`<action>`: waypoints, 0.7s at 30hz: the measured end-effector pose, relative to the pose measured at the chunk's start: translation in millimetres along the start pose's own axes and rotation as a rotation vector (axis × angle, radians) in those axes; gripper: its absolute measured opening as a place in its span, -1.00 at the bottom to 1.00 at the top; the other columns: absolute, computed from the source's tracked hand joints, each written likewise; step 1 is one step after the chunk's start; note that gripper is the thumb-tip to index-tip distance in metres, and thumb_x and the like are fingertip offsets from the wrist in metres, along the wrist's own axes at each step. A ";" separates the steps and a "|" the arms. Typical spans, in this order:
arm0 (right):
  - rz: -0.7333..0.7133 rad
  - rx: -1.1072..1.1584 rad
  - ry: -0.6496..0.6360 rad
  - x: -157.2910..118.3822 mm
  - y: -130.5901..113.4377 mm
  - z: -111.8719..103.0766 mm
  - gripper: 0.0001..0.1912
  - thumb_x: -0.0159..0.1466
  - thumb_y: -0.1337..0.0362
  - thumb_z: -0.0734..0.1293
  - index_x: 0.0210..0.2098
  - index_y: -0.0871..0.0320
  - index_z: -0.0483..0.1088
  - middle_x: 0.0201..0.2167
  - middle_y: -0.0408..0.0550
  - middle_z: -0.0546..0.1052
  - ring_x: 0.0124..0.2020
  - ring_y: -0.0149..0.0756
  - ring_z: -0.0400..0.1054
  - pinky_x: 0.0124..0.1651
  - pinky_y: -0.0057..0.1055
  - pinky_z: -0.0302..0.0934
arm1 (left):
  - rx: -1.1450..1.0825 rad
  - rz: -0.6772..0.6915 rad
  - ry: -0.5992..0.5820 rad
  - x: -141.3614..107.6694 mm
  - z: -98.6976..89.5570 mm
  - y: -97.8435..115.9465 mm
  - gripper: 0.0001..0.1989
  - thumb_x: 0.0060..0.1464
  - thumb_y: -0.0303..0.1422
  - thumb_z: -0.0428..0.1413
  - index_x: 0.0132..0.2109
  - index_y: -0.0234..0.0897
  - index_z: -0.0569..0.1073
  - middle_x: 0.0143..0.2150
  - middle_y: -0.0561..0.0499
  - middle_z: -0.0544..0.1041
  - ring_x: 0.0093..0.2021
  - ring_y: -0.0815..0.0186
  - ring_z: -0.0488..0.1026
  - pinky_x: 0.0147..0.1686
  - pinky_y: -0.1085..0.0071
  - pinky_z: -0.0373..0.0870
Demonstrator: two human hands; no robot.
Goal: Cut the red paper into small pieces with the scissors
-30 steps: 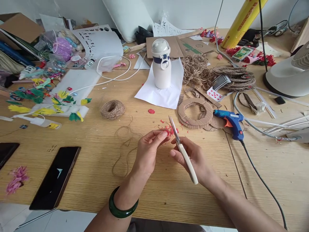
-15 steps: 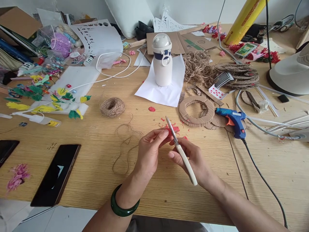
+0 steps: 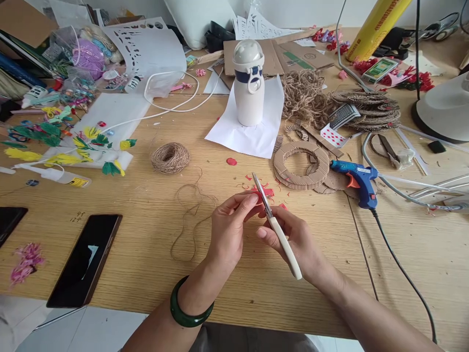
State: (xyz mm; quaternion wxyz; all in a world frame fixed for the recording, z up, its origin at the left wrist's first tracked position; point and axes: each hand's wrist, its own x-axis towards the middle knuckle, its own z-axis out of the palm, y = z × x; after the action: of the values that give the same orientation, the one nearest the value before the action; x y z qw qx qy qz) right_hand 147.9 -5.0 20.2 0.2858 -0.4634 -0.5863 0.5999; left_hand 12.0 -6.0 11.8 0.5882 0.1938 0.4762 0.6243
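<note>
My left hand (image 3: 229, 227) pinches a small red piece (image 3: 258, 197) between thumb and fingers. My right hand (image 3: 293, 239) is closed around the cream-handled scissors (image 3: 285, 247), whose blades point up and left beside the red piece. Red scraps (image 3: 268, 191) lie on the table just beyond the fingertips, and a red disc (image 3: 231, 161) rests farther back. A green bangle (image 3: 187, 308) circles my left wrist.
A white bottle (image 3: 249, 100) stands on paper. The twine ball (image 3: 170, 158) and phone (image 3: 85, 261) are to the left. Rightward lie a cardboard ring (image 3: 285, 178) and a blue glue gun (image 3: 361, 178) with its cord running to the front edge.
The view has shifted slightly, moving background items a little up in the picture. Both hands keep their holds, with the scissor blades still beside the red piece.
</note>
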 end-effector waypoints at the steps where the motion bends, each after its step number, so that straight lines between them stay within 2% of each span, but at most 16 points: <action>1: 0.000 0.005 -0.002 0.2 -0.4 0.0 -0.53 0.15 -0.05 0.45 -0.19 0.22 0.38 -0.53 -0.24 0.21 -0.49 -0.41 0.04 -0.47 -0.45 -0.04 | -0.003 0.000 0.010 -0.2 0.4 -0.1 -0.91 -0.04 -0.31 0.31 -0.40 -0.23 0.61 -0.28 0.04 0.65 -0.36 0.39 0.53 -0.19 0.40 0.48; 9: 0.001 0.080 0.004 2.2 -4.0 2.2 -0.61 0.14 0.02 0.47 -0.34 0.20 0.34 -0.51 -0.22 0.24 -0.50 -0.44 0.03 -0.48 -0.45 -0.06 | -0.018 -0.004 0.035 -1.4 1.9 -2.7 -0.93 -0.03 -0.33 0.31 -0.39 -0.23 0.62 -0.31 0.05 0.64 -0.32 0.38 0.55 -0.22 0.44 0.48; 13: -0.002 0.104 0.001 1.3 -4.2 2.8 -0.61 0.14 0.06 0.48 -0.25 0.23 0.38 -0.51 -0.23 0.25 -0.49 -0.43 0.04 -0.48 -0.46 -0.06 | -0.046 0.000 0.032 -0.6 1.3 -4.0 -0.92 -0.02 -0.34 0.30 -0.40 -0.24 0.62 -0.31 0.04 0.64 -0.28 0.36 0.56 -0.19 0.44 0.49; 21: -0.010 0.080 -0.014 1.0 -1.0 2.0 -0.63 0.14 0.07 0.49 -0.31 0.20 0.34 -0.52 -0.24 0.23 -0.49 -0.43 0.04 -0.48 -0.46 -0.05 | -0.045 0.013 0.054 -1.7 2.4 -2.4 -0.94 -0.01 -0.35 0.30 -0.39 -0.22 0.62 -0.31 0.05 0.64 -0.32 0.40 0.55 -0.25 0.48 0.49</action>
State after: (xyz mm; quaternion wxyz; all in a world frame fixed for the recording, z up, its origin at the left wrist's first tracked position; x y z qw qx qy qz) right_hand 145.4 -4.8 20.7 0.3029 -0.4447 -0.5661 0.6245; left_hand 15.7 -7.0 11.6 0.5754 0.1667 0.4764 0.6435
